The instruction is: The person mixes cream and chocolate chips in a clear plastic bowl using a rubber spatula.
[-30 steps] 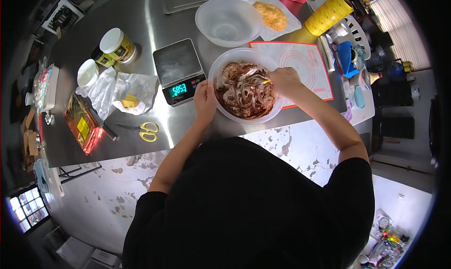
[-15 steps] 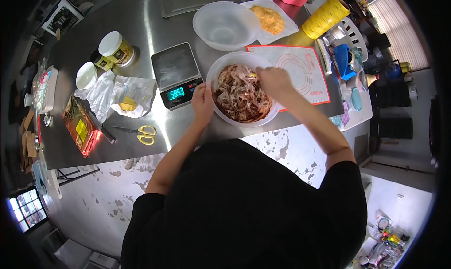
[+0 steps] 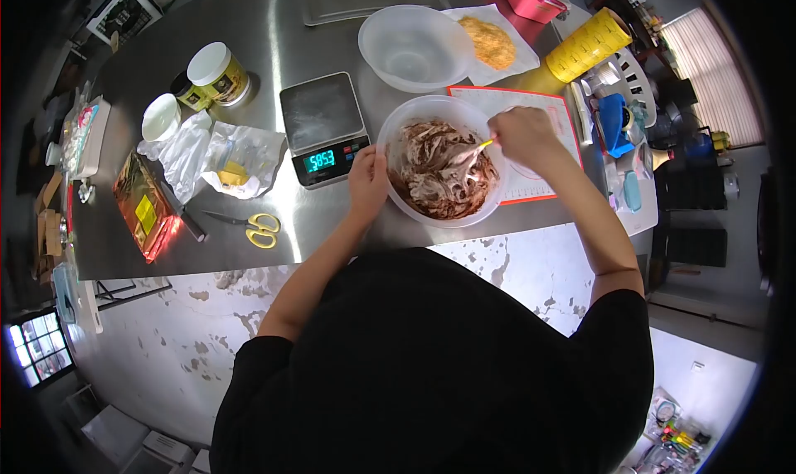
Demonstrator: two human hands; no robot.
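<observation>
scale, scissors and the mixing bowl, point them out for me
scale [image 3: 319,118] head view, bare steel platform
scissors [image 3: 264,230] head view, yellow handle loops
mixing bowl [image 3: 396,119] head view, bare inner wall at the upper left

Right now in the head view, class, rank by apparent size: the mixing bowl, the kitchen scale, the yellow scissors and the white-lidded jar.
1. Mixing bowl.
2. Kitchen scale.
3. White-lidded jar and yellow scissors: look roughly alike, so unranked; the wide lens also distorts sizes.
</observation>
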